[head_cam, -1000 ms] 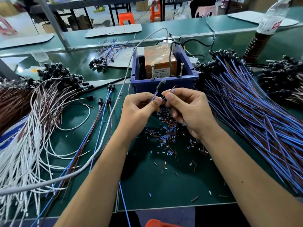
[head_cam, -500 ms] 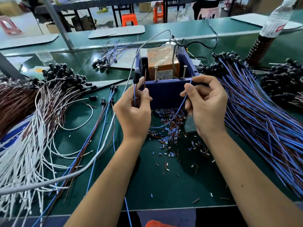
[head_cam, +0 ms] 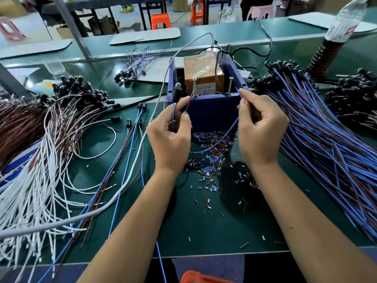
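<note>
Gripping small black-bodied lamp (head_cam: 177, 91) upright with left hand (head_cam: 169, 137); pinching free end of thin blue wire (head_cam: 226, 135) with right hand (head_cam: 259, 129), upright brass screw (head_cam: 230, 85) just beside at 10 o'clock

Bright, even light comes down from overhead, and the pale floor beyond the far edge of the table (head_cam: 204, 227) is nearly washed out. The glossy green strip toward the far left corner throws back white glare, while the nearer mat stays matte. Soft shadows pool under the left hand (head_cam: 169, 139) and right hand (head_cam: 259, 129). The wide lens bows the table's edges and tips the bottle (head_cam: 344, 19) at the far right corner. The middle is sharp; the corners smear a little.
</note>
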Motion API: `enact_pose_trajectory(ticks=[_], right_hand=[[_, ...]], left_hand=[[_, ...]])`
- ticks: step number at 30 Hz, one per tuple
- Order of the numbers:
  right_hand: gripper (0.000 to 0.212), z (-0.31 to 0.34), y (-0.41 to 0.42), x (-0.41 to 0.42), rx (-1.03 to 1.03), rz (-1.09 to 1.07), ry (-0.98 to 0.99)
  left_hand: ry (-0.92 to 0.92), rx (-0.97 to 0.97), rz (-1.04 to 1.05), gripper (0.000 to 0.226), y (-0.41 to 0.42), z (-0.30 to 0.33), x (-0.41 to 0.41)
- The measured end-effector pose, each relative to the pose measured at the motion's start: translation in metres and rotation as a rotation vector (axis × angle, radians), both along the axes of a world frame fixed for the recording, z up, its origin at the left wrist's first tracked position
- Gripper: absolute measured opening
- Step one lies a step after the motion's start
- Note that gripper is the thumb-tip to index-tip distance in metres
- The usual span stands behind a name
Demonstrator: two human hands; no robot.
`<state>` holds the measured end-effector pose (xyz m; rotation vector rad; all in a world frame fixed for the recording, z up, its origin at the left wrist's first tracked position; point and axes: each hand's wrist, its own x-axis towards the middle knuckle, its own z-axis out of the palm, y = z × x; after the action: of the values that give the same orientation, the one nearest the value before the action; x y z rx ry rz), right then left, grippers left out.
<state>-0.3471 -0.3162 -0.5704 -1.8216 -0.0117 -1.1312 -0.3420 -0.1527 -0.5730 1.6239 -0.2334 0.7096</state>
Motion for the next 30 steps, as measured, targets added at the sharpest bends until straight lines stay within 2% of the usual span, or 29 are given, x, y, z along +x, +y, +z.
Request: enact_pose_trajectory(ticks=[10,30], right_hand=[[0.023,0.0032,0.0060,0.0013,-0.105,0.009,-0.018],[0.025,0.0049,0.0041,-0.0034,-0.065,-0.003,0.012]], left_hand=[[0.018,-0.010,-0.021,0.032,-0.0009,0.0032,-0.0032],[-0.032,0.014,0.024,0.030,0.0005,0.0009,-0.0018]])
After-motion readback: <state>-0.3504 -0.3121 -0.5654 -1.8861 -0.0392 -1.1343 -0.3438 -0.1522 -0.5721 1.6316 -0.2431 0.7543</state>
